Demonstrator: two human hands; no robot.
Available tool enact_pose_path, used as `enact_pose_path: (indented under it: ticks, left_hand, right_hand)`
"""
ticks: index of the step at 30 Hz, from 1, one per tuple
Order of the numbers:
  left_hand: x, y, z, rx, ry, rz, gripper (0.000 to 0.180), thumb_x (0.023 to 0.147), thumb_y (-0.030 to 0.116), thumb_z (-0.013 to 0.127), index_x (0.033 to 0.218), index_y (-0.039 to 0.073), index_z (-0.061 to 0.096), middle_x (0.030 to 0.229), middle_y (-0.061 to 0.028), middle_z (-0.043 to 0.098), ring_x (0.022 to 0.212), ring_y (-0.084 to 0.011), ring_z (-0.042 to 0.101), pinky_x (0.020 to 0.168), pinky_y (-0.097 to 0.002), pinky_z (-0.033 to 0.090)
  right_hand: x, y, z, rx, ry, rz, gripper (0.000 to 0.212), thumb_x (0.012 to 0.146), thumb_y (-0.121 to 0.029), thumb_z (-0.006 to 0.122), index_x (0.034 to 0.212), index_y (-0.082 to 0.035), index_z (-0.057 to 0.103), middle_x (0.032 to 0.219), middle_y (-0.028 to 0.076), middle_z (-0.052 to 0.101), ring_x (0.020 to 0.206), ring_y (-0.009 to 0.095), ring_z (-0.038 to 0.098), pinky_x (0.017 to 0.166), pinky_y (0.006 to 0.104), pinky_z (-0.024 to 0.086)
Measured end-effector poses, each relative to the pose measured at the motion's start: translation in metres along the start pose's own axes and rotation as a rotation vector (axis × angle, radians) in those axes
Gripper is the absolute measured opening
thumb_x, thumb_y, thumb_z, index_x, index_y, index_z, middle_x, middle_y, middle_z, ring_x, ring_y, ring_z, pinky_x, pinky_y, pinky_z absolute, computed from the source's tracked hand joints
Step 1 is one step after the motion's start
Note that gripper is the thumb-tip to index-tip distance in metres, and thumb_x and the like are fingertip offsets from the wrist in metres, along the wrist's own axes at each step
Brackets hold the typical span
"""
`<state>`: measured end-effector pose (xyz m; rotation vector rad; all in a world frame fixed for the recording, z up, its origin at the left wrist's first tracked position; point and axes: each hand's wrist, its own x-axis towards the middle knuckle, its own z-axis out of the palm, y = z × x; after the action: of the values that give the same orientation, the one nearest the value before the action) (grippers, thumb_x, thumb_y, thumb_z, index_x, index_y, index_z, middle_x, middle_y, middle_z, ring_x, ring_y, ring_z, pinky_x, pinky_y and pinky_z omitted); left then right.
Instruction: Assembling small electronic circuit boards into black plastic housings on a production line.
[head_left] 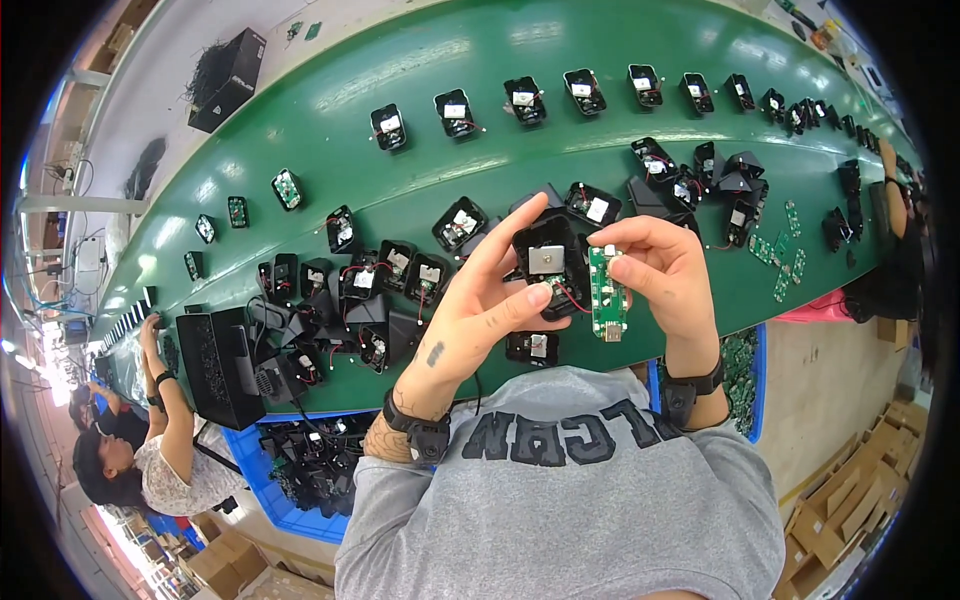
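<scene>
My left hand (478,312) is wrapped around a black plastic housing (566,238), its open side facing up. Inside the housing sits a silvery metal block (546,260), and a red wire loops out at its lower right, beside my left thumb. Just to the right, my right hand (662,275) pinches a narrow green circuit board (606,300) between thumb and fingers. The board stands nearly upright, with a metal USB port (613,332) at its lower end. Whether the red wire joins the board cannot be made out.
On the green table (330,120), a row of black housings (457,112) curves along the far side. More housings (428,275) cluster left and right of my hands. Loose circuit boards (783,262) lie at right. Blue bins (290,515) stand below the near edge. Co-workers (165,450) work at both ends.
</scene>
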<state>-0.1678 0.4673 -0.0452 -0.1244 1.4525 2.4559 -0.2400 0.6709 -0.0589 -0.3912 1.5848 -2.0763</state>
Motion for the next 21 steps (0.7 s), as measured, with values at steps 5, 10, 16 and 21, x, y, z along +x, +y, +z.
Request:
enact_pose_path:
  ticks: [5, 10, 16, 21]
  left_hand:
    - [0.001, 0.001, 0.001, 0.001, 0.027, 0.007, 0.078, 0.088, 0.019, 0.065, 0.152, 0.013, 0.02, 0.13, -0.0116, 0.052, 0.115, -0.0235, 0.057, 0.084, -0.041, 0.057]
    - [0.001, -0.002, 0.0, -0.017, 0.023, 0.02, 0.077, 0.089, 0.017, 0.063, 0.152, 0.013, 0.02, 0.129, -0.0114, 0.053, 0.116, -0.0234, 0.056, 0.084, -0.0414, 0.057]
    - [0.0, -0.004, -0.005, -0.138, -0.005, 0.048, 0.072, 0.091, 0.011, 0.062, 0.151, 0.013, 0.022, 0.134, -0.0134, 0.046, 0.115, -0.0226, 0.056, 0.085, -0.039, 0.058]
    - [-0.002, -0.006, -0.01, -0.168, -0.014, 0.053, 0.071, 0.091, 0.011, 0.06, 0.151, 0.013, 0.021, 0.134, -0.0139, 0.046, 0.115, -0.0225, 0.056, 0.085, -0.0388, 0.058]
  right_hand:
    - [-0.001, 0.003, 0.0, 0.013, -0.007, -0.008, 0.028, 0.084, -0.01, 0.071, 0.106, 0.005, 0.065, 0.088, 0.008, 0.067, 0.067, 0.008, 0.062, 0.052, 0.019, 0.047]
    - [0.0, 0.006, 0.0, 0.062, 0.016, 0.008, 0.029, 0.083, -0.011, 0.071, 0.106, 0.005, 0.064, 0.089, 0.008, 0.067, 0.068, 0.008, 0.062, 0.052, 0.019, 0.047]
    - [0.0, 0.006, 0.007, -0.01, 0.051, -0.051, 0.03, 0.084, -0.011, 0.071, 0.108, 0.005, 0.064, 0.087, 0.007, 0.066, 0.066, 0.007, 0.059, 0.052, 0.0184, 0.046]
    - [0.0, 0.009, 0.012, 0.001, 0.06, -0.039, 0.029, 0.084, -0.011, 0.071, 0.108, 0.003, 0.065, 0.087, 0.006, 0.067, 0.068, 0.007, 0.06, 0.053, 0.0187, 0.046]
